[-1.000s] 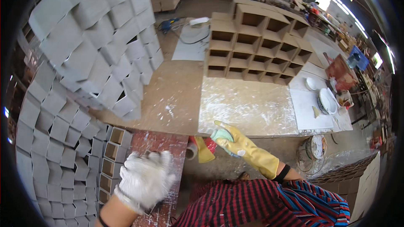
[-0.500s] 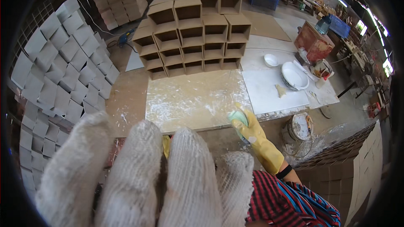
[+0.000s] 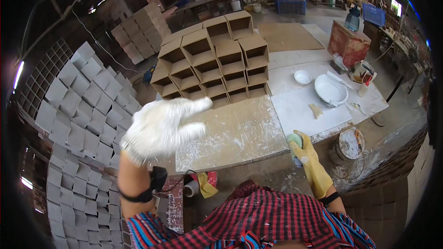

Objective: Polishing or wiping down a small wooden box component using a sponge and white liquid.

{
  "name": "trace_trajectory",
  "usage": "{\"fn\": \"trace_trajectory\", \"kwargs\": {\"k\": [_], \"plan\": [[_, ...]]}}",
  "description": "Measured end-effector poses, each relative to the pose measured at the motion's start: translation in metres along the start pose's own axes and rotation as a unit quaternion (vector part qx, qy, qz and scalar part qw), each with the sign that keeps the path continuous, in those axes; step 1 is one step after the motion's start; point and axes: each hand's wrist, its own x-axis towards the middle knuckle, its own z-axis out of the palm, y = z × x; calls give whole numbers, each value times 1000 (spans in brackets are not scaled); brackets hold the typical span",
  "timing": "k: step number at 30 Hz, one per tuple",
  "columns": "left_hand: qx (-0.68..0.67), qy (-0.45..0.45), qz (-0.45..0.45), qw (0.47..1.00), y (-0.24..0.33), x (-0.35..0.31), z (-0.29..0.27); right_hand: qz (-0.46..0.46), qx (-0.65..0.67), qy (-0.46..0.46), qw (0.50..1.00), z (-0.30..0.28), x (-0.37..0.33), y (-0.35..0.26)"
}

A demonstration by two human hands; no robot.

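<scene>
My left hand (image 3: pixel 159 129), in a white knitted glove, is raised over the left front of the worktable (image 3: pixel 240 127). Thumb and fingers are apart with nothing between them, though motion blurs the glove. At the table's front edge my right hand (image 3: pixel 316 166), in a yellow rubber glove, grips a pale green sponge (image 3: pixel 296 144). Stacked brown open-fronted boxes (image 3: pixel 200 48) stand at the back of the table, beyond my left hand. White smears mark the board in front of them.
White boxes (image 3: pixel 83 110) are piled high on the left. To the right on the table are a small white bowl (image 3: pixel 302 78), a larger basin (image 3: pixel 331 90) and a beige scrap (image 3: pixel 315 111). A bucket (image 3: pixel 349 144) stands below the right edge. A red-stained block (image 3: pixel 349 41) carries a jug (image 3: pixel 352 20).
My left hand has moved from close before the camera to over the table's left front. The view has shifted and tilted. My right hand still holds the sponge.
</scene>
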Motion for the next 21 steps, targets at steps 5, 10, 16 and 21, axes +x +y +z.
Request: {"fn": "trace_trajectory", "kwargs": {"k": [5,10,16,21], "plan": [[-537,37,-151,829,-118,54,100,-68,-30,6,997,0,63,3],[-375,203,-191,884,-165,132,154,-84,-18,16,996,12,130,-60],[-185,261,-206,925,-177,188,191,-49,-118,40,991,12,234,-28],[-99,256,-229,934,-176,179,186,-196,-327,88,920,0,225,-23]]}}
